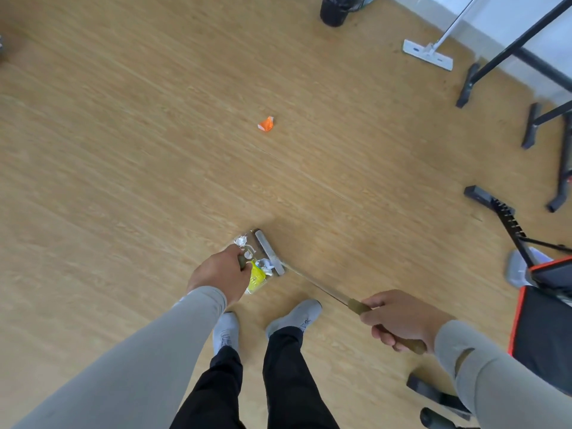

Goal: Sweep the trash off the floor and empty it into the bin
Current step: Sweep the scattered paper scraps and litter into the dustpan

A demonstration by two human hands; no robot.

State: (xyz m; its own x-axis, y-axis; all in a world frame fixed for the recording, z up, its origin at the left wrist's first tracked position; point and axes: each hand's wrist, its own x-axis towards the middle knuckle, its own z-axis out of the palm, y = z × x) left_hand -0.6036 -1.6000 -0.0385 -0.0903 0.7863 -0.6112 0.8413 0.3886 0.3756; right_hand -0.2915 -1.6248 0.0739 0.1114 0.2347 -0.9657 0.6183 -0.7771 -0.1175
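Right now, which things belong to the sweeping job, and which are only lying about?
For the job: broom, dustpan with trash, orange wrapper, black bin.
Lying about: flat mop, black frames, chair.

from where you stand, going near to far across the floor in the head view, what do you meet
grey shoes → clear dustpan holding white and yellow trash, left hand on its handle → orange crumpled wrapper → white flat mop head → black lined bin
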